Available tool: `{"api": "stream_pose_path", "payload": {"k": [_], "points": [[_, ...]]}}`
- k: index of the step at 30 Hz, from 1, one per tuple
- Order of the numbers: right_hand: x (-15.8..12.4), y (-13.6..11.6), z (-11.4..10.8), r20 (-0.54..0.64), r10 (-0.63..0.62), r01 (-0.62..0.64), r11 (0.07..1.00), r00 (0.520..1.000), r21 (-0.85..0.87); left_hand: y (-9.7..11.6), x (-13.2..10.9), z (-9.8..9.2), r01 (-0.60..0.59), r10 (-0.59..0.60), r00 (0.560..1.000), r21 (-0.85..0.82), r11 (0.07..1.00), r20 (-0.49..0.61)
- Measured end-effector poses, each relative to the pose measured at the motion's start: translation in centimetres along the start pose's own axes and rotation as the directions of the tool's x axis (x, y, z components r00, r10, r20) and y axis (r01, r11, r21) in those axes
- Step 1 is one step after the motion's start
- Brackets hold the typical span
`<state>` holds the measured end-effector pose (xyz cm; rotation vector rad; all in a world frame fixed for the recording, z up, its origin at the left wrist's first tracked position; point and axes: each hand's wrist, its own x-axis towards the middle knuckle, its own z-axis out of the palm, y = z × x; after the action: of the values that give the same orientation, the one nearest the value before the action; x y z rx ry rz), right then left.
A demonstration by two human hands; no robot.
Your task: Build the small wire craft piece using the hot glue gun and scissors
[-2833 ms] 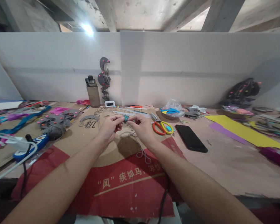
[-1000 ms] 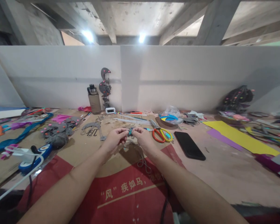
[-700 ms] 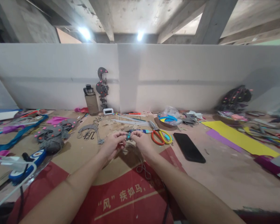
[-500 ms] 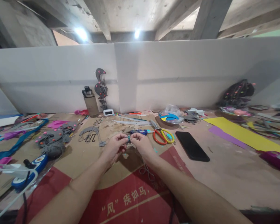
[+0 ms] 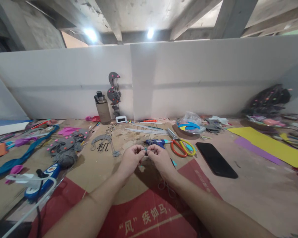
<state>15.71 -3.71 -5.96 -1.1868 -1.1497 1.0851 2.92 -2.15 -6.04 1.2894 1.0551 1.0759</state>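
Observation:
My left hand [image 5: 132, 160] and my right hand [image 5: 161, 158] meet over the cardboard, fingertips pinched together. Between them is a small teal piece [image 5: 146, 150], too small to name; both hands grip it. Just behind the fingers lies a blue glue gun [image 5: 156, 142], partly hidden by my right hand. Scissors with a red and a yellow handle [image 5: 180, 145] rest to the right of it. A loose grey cord [image 5: 167, 189] loops on the cardboard below my right wrist. To the left of my hands lies a curved grey cut-out with strings [image 5: 103, 138].
A black phone [image 5: 216, 160] lies to the right, near yellow sheets [image 5: 268, 145]. A bottle [image 5: 103, 109] stands by the white partition [image 5: 201, 76]. At left are a blue power strip [image 5: 46, 181] with cables and a grey pinned string bundle [image 5: 67, 148]. A plate [image 5: 188, 132] holds blue pieces.
The view has turned slightly left, so everything sits further right in the picture. My hands stay together on the small teal piece, with a slight shift of the fingers.

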Motion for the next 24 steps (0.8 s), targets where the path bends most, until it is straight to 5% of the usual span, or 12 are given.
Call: {"api": "stream_pose_path", "payload": {"k": [11, 24], "points": [[-0.5, -0.3, 0.4, -0.030, -0.028, 0.031, 0.996, 0.999, 0.089, 0.2, -0.2, 0.2, -0.066, 0.066, 0.998, -0.067, 0.996, -0.008], [-0.9, -0.7, 0.7, -0.039, -0.062, 0.065, 0.996, 0.997, 0.059, 1.1, -0.6, 0.6, -0.013, 0.012, 1.000, -0.152, 0.988, -0.011]]}}
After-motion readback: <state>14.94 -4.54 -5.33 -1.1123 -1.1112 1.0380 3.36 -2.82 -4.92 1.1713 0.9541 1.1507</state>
